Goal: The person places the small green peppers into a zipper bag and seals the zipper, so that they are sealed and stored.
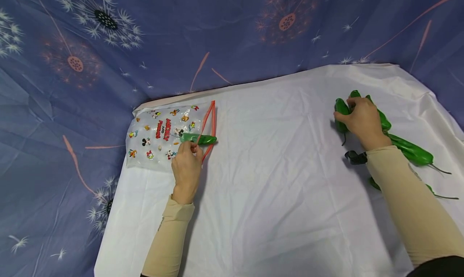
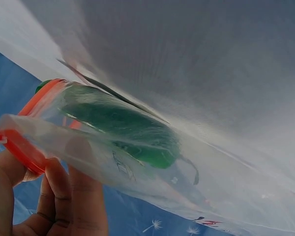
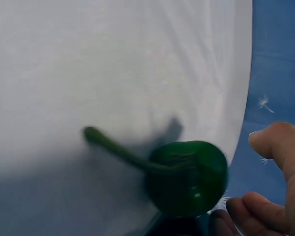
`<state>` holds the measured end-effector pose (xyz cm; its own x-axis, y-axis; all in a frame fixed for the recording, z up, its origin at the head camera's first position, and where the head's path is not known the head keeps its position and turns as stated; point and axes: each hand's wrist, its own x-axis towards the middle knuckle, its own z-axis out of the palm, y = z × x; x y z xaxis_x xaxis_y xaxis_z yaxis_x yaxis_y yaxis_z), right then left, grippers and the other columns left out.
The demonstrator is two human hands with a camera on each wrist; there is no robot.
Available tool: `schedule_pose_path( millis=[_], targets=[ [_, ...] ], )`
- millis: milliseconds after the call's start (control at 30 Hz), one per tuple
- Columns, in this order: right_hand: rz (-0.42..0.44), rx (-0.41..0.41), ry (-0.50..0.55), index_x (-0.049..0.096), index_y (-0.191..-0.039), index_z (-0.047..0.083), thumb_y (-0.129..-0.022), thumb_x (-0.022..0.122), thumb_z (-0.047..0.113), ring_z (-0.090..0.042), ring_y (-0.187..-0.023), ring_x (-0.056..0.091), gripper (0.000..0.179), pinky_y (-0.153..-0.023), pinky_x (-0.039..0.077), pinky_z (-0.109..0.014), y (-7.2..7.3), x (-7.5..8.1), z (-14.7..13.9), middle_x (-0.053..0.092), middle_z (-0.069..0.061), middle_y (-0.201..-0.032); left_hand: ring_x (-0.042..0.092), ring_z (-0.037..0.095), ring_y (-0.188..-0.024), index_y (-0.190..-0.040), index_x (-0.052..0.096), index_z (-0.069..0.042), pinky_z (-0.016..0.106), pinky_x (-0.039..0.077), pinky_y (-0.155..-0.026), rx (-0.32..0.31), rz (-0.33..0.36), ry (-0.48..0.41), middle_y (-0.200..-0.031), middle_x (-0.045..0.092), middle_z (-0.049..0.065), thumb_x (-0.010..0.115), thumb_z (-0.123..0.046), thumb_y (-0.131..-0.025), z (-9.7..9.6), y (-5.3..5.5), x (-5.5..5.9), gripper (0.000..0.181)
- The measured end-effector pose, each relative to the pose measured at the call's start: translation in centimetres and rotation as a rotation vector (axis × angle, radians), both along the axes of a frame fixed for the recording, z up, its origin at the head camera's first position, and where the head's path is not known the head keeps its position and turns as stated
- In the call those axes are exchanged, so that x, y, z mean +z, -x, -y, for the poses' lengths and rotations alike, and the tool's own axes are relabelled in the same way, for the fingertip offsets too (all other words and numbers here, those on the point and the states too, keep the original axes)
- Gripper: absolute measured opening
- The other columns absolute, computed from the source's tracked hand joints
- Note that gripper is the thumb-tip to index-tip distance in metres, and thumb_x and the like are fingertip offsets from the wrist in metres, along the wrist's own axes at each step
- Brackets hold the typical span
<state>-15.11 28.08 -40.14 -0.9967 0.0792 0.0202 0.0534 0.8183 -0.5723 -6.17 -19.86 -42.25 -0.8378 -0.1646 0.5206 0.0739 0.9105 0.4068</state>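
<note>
On the left, a clear zip bag [image 1: 145, 126] with cartoon prints and a red zip strip lies on the white cloth. My left hand [image 1: 186, 164] pinches the bag's edge near its opening. Inside is a green pepper [image 2: 123, 123], its stem toward the bag's depth and its blunt end poking out past the red strip. My right hand [image 1: 364, 122] is over a group of green peppers on the right, thumb and fingers spread apart beside the leftmost pepper [image 1: 340, 108]. In the right wrist view that pepper's stem points toward the camera.
More green peppers [image 1: 413, 150] lie beside and beneath my right forearm, one partly hidden by the sleeve. A white cloth [image 1: 268, 168] with creases covers the table. Blue dandelion-patterned fabric [image 1: 235, 35] rises behind it and hangs at the left.
</note>
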Motion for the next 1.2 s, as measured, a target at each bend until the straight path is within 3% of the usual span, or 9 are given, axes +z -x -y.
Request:
schedule_pose_path(
  millis=[200, 433, 767, 1200],
  targets=[
    [0.032, -0.020, -0.006, 0.046, -0.141, -0.019, -0.097, 0.071, 0.025, -0.058, -0.111, 0.051, 0.067, -0.089, 0.044, -0.068, -0.4, -1.0, -0.3, 0.049, -0.043, -0.131, 0.065, 0.038, -0.059, -0.089, 0.068, 0.001, 0.052, 0.051, -0.052, 0.003, 0.017, -0.017, -0.081, 0.068, 0.015, 0.070, -0.001, -0.088, 0.1, 0.0, 0.0, 0.003],
    [0.075, -0.043, -0.018, 0.044, -0.142, -0.020, -0.096, 0.072, 0.027, -0.059, -0.115, 0.050, 0.071, -0.094, 0.042, -0.069, -0.6, -1.5, -0.5, 0.048, -0.043, -0.134, 0.064, 0.038, -0.058, -0.088, 0.067, 0.000, 0.052, 0.050, -0.051, 0.000, 0.000, -0.015, -0.078, 0.067, 0.015, 0.070, 0.000, -0.088, 0.1, 0.0, -0.1, 0.003],
    [0.110, -0.067, -0.051, 0.051, -0.131, -0.019, -0.095, 0.071, 0.036, -0.053, -0.095, 0.059, 0.068, -0.077, 0.049, -0.062, -1.1, -1.4, -0.5, 0.057, -0.041, -0.116, 0.064, 0.040, -0.059, -0.087, 0.068, 0.001, 0.053, 0.050, -0.051, 0.003, 0.005, -0.017, -0.078, 0.067, 0.015, 0.069, -0.002, -0.089, 0.2, 0.0, -0.2, 0.003],
    [0.111, -0.080, -0.060, 0.053, -0.132, -0.017, -0.096, 0.069, 0.038, -0.050, -0.090, 0.062, 0.067, -0.071, 0.050, -0.058, -1.0, -1.7, -0.7, 0.061, -0.038, -0.113, 0.065, 0.039, -0.059, -0.087, 0.068, 0.001, 0.053, 0.050, -0.051, 0.002, -0.016, -0.004, -0.078, 0.067, 0.016, 0.070, -0.001, -0.088, 0.0, 0.0, 0.0, 0.003]
  ],
)
